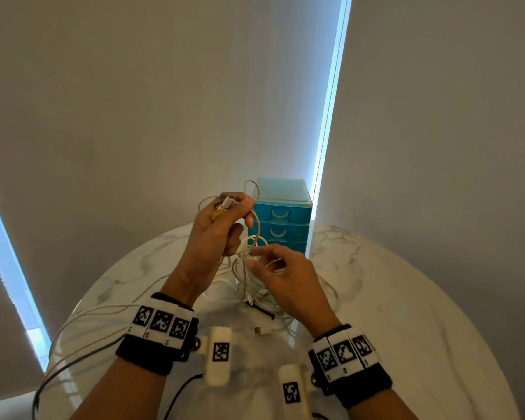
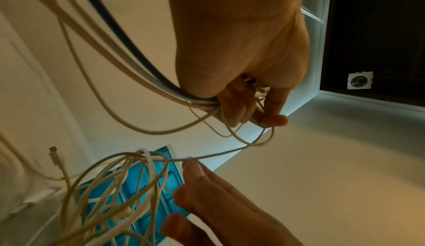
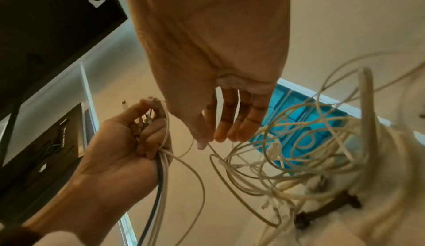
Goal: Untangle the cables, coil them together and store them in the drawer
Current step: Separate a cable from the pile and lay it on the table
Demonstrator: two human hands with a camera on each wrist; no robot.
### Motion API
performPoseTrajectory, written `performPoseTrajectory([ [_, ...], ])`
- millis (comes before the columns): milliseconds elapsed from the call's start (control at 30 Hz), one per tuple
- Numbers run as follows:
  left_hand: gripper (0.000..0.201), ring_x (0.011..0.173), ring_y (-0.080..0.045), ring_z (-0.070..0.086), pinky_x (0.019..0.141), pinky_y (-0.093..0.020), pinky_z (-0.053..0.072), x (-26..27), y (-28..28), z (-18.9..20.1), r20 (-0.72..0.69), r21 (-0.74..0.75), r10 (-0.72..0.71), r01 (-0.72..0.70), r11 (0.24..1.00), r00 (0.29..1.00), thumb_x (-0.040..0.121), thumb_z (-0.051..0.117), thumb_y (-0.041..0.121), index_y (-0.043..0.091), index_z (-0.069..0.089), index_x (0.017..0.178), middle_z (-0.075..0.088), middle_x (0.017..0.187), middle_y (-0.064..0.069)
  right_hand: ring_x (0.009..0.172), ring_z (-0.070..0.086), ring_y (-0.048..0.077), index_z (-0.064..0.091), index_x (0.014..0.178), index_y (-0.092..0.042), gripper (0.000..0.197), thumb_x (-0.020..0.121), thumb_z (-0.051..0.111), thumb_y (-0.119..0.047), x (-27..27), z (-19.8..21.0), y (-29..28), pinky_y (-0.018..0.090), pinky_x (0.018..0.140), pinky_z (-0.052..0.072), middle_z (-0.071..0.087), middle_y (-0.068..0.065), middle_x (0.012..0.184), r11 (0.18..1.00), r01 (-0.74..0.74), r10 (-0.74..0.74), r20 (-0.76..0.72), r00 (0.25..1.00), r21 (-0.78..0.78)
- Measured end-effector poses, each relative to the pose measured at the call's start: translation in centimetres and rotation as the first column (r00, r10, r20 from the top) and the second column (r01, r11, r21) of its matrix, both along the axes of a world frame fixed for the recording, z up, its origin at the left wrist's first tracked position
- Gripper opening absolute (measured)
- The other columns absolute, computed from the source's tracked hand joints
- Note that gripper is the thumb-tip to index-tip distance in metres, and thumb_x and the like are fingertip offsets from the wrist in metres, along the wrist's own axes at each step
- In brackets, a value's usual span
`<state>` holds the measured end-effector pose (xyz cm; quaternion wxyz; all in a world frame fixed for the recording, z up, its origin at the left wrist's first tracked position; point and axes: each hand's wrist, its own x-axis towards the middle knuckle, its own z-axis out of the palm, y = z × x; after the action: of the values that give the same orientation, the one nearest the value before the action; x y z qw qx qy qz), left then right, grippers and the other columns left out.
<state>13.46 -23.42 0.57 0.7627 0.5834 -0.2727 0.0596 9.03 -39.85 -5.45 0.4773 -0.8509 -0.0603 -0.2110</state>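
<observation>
My left hand (image 1: pixel 240 216) is raised above the table and grips a bundle of cable ends (image 1: pixel 225 204), white ones, a yellow one and a dark one (image 2: pixel 128 37). Their lengths trail down to the left off the table. My right hand (image 1: pixel 252 259) sits just below and to the right and pinches a thin white strand (image 2: pixel 220 154) between thumb and forefinger. That strand runs from the left fist (image 3: pixel 147 131) to a tangle of white cables (image 1: pixel 255 286) heaped on the table. The blue drawer unit (image 1: pixel 282 213) stands behind the hands with its drawers shut.
The round marble table (image 1: pixel 406 298) has bare surface to the right. A loose USB plug (image 1: pixel 258 330) and a black strap (image 1: pixel 261 310) lie by the tangle. Cables (image 1: pixel 88 328) hang over the table's left edge. Grey blinds stand behind.
</observation>
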Motion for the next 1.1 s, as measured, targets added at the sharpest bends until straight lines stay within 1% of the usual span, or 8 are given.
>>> performPoseTrajectory([
  [133,0.012,0.052,-0.013,0.025,0.050,-0.034,0.016,-0.3,0.0,0.2,-0.018,0.001,-0.050,0.050,0.999,0.999,0.107,0.060,0.026,0.018,0.067,0.112,0.061,0.082,-0.002,0.094,0.066,-0.008,0.079,0.115,-0.034,0.018,0.099,0.074,-0.042,0.2,-0.4,-0.3,0.008,0.075,0.054,0.076,-0.017,0.101,0.999,0.001,-0.001,-0.007,1.000,0.052],
  [333,0.013,0.051,-0.012,0.027,0.049,-0.031,0.018,-0.4,0.0,0.3,-0.014,0.055,-0.051,0.052,0.997,0.999,0.108,0.059,0.026,0.019,0.068,0.112,0.063,0.083,-0.002,0.084,0.076,0.009,0.077,0.106,-0.036,0.009,0.099,0.075,-0.040,0.4,-0.6,0.4,0.028,0.074,0.066,0.077,-0.011,0.098,0.991,-0.035,0.039,-0.029,0.999,0.127],
  [467,0.024,0.048,-0.010,0.029,0.044,-0.025,0.022,0.0,0.4,0.0,-0.029,0.118,-0.007,0.011,0.993,1.000,0.108,0.061,0.028,0.011,0.070,0.122,0.063,0.081,-0.003,0.077,0.079,0.016,0.074,0.104,-0.027,0.008,0.100,0.075,-0.033,0.4,-0.2,0.2,0.039,0.069,0.067,0.077,-0.006,0.097,0.949,0.041,-0.053,0.029,0.998,0.313],
  [567,0.028,0.052,-0.010,0.043,0.045,-0.022,0.033,0.3,0.8,-0.2,-0.028,0.296,0.105,-0.092,0.951,0.994,0.096,0.073,0.047,0.023,0.077,0.111,0.067,0.075,0.003,0.079,0.080,0.017,0.070,0.105,-0.021,0.008,0.103,0.071,-0.029,0.3,0.6,-0.4,0.041,0.072,0.068,0.079,-0.002,0.097,0.875,0.093,-0.138,0.059,0.989,0.476],
  [700,0.027,0.080,-0.002,0.075,0.078,-0.029,0.059,1.1,0.4,-1.6,-0.001,0.639,0.017,-0.012,0.769,1.000,0.082,0.089,0.047,0.024,0.084,0.096,0.081,0.087,0.009,0.086,0.081,0.017,0.070,0.106,-0.017,0.008,0.105,0.067,-0.024,0.0,1.2,-0.9,0.047,0.082,0.068,0.080,0.000,0.099,0.820,0.084,-0.143,0.060,0.988,0.567],
  [800,0.025,0.092,-0.006,0.077,0.095,-0.033,0.060,1.4,-0.4,-2.6,-0.032,0.713,-0.002,0.024,0.701,0.999,0.080,0.091,0.044,0.030,0.085,0.100,0.083,0.095,0.010,0.089,0.082,0.019,0.070,0.107,-0.019,0.008,0.106,0.066,-0.025,0.1,1.3,-1.0,0.052,0.087,0.066,0.080,0.001,0.102,0.829,0.089,-0.141,0.052,0.989,0.552],
  [1000,0.025,0.059,0.003,0.061,0.061,-0.028,0.043,2.7,-0.7,-3.8,0.103,0.773,0.219,-0.216,0.597,0.970,0.079,0.090,0.047,0.034,0.074,0.065,0.070,0.062,0.016,0.103,0.077,0.015,0.067,0.104,-0.022,0.006,0.105,0.066,-0.028,-0.1,1.8,-0.9,0.052,0.094,0.064,0.080,-0.001,0.105,0.883,0.063,-0.131,0.115,0.985,0.465],
  [1100,0.035,0.062,-0.008,0.061,0.058,-0.030,0.042,3.4,-0.5,-4.2,0.142,0.764,0.376,-0.343,0.547,0.916,0.084,0.084,0.048,0.021,0.071,0.066,0.066,0.060,0.005,0.099,0.080,0.023,0.060,0.109,-0.006,0.010,0.109,0.058,-0.016,-0.5,3.1,-1.3,0.051,0.092,0.065,0.078,0.011,0.103,0.803,0.012,-0.130,0.155,0.979,0.595],
])
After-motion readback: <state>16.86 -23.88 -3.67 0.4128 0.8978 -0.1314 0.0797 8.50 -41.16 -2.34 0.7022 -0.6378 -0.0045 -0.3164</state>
